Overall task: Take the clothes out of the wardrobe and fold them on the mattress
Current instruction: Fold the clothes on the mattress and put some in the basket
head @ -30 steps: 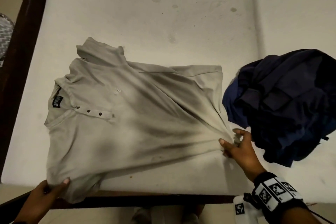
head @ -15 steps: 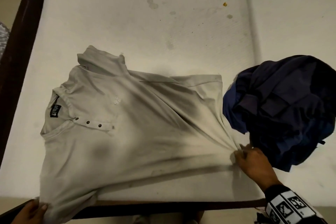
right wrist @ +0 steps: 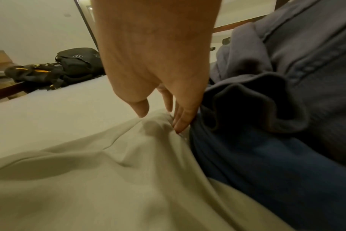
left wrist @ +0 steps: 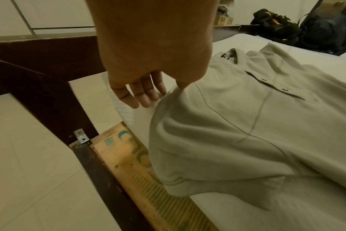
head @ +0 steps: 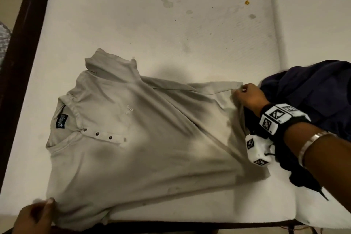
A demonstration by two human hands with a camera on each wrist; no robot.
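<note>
**Right hand jumping to the far hem corner as the shirt gets squared up**

The right hand (head: 247,95) is now working at the three o'clock edge of the beige shirt (head: 144,138), up at the far corner of the hem. Half a second ago it was lower down, tugging the near hem corner at about four o'clock, so it has let go there and travelled up the hem. Its fingers (right wrist: 183,118) are lying close together and nearly straight, tips pressing into the bunched cloth with the thumb just beside them; whether they are actually pinching it, I cannot tell. The left hand (head: 33,214) is staying down at seven o'clock, thumb and fingers pinching the near shoulder, with the sleeve hanging off the edge.

That reads as flattening still going on, with no fold made yet.

The shirt is lying front-up on the white mattress (head: 133,24), collar toward nine o'clock, buttoned placket and dark neck label showing, far sleeve tucked up at eleven o'clock. It is looking soft and limp, with diagonal creases running toward the hem. A heap of dark blue clothes (head: 307,89) is sitting against the hem at three o'clock, crowding the right hand.
</note>
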